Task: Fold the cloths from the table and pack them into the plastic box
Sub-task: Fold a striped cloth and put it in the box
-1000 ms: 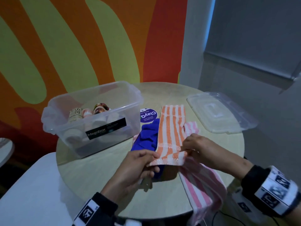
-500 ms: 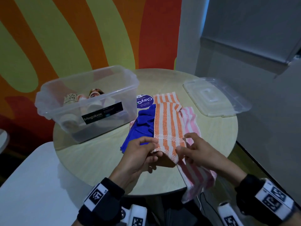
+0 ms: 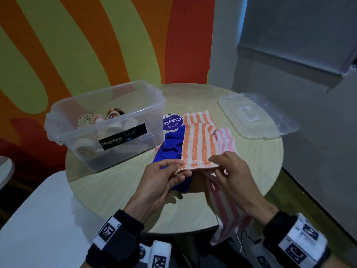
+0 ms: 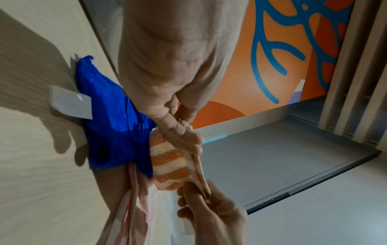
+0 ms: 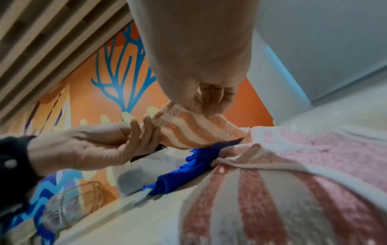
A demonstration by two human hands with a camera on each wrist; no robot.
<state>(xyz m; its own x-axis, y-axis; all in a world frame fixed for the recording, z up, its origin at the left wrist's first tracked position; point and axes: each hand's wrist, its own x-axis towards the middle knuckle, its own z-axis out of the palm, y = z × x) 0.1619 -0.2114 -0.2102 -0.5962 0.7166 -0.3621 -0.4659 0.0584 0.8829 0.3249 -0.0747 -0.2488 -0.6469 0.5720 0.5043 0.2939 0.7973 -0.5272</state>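
An orange-and-white striped cloth [image 3: 198, 140] lies along the round table, its near edge lifted. My left hand [image 3: 173, 171] pinches the near left corner of that edge, and my right hand [image 3: 222, 165] pinches the near right corner. The left wrist view shows the orange striped cloth [image 4: 167, 159] pinched by both hands. Under it lie a crumpled blue cloth [image 3: 170, 149] and a pink-and-white striped cloth [image 3: 226, 202] that hangs over the table's near edge. The clear plastic box [image 3: 108, 120] stands at the left of the table.
The box holds several rolled items. Its clear lid [image 3: 255, 115] lies at the table's right edge. A round purple sticker [image 3: 172, 121] is on the table [image 3: 116, 190] between box and cloths. A white surface [image 3: 38, 219] sits at the near left.
Both hands have kept their pinch on the orange cloth's near edge. Half a second ago that edge was drawn toward me; now it is stretched flat between the hands. The head view shifted.
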